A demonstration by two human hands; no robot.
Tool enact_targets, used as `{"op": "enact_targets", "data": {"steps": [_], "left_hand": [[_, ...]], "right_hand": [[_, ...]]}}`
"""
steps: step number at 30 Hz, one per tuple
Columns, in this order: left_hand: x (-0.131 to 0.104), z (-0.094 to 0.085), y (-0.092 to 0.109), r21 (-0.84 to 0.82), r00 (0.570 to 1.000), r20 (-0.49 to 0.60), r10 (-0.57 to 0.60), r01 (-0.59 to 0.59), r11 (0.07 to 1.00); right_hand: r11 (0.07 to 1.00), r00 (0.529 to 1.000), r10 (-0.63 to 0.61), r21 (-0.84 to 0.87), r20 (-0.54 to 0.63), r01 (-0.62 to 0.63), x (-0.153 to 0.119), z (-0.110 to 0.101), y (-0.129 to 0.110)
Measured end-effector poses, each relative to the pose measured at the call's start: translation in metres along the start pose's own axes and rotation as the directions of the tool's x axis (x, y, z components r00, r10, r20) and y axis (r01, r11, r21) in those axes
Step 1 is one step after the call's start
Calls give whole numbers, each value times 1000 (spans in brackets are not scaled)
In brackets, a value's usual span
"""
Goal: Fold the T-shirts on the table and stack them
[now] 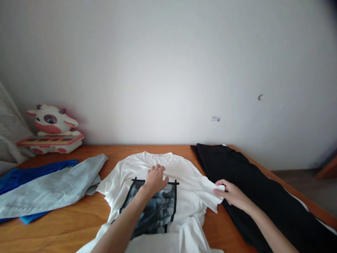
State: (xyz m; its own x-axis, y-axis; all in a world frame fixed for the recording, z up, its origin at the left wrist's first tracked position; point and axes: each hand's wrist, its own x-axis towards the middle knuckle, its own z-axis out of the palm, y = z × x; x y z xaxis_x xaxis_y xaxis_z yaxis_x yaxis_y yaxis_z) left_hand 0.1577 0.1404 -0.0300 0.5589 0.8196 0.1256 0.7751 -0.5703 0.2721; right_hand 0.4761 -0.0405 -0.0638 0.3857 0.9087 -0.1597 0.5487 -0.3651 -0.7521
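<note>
A white T-shirt (188,196) with a dark printed picture framed in black lies spread on the wooden table, its collar toward the wall. My right hand (233,195) pinches the hem of its right-side sleeve between thumb and fingers. Over the chest, at the top of the print, is my left hand (156,178), its fingers bent slightly and apart, holding nothing. Whether it presses on the cloth I cannot tell. The lower part of the shirt is rumpled, and my left forearm covers some of it.
Black trousers (237,175) lie along the right side of the wooden table (71,223). Light grey trousers (58,188) rest over a blue garment (47,167) at left. A toy cow with a keyboard (52,131) stands against the wall, near a pale curtain (12,130).
</note>
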Motion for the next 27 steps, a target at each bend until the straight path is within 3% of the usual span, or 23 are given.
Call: {"op": "enact_targets", "data": {"steps": [3, 6, 8, 11, 16, 21, 24, 27], "left_hand": [[45, 6, 24, -54, 996, 42, 78, -75, 996], [85, 20, 54, -83, 987, 53, 149, -144, 986], [104, 31, 72, -81, 980, 47, 195, -191, 978], [123, 49, 91, -57, 968, 63, 245, -241, 969], [145, 71, 98, -14, 964, 77, 255, -254, 967], [159, 79, 93, -22, 979, -20, 205, -205, 979], [153, 84, 92, -43, 979, -81, 186, -190, 981], [136, 88, 91, -63, 966, -89, 242, -248, 967]], "right_hand": [[998, 999, -12, 68, -38, 15, -2, 4, 2], [993, 977, -77, 70, -199, 93, -6, 9, 1], [988, 940, -155, -55, -306, 145, -12, 14, 0], [948, 908, -239, -284, -345, 141, -20, 19, -4], [920, 917, -249, -371, -312, 124, -24, 20, -10], [955, 895, -182, -291, -408, 61, -19, 20, -8], [970, 890, -113, -245, -441, 1, -17, 21, -8], [972, 896, -78, -231, -438, -28, -16, 21, -11]]}}
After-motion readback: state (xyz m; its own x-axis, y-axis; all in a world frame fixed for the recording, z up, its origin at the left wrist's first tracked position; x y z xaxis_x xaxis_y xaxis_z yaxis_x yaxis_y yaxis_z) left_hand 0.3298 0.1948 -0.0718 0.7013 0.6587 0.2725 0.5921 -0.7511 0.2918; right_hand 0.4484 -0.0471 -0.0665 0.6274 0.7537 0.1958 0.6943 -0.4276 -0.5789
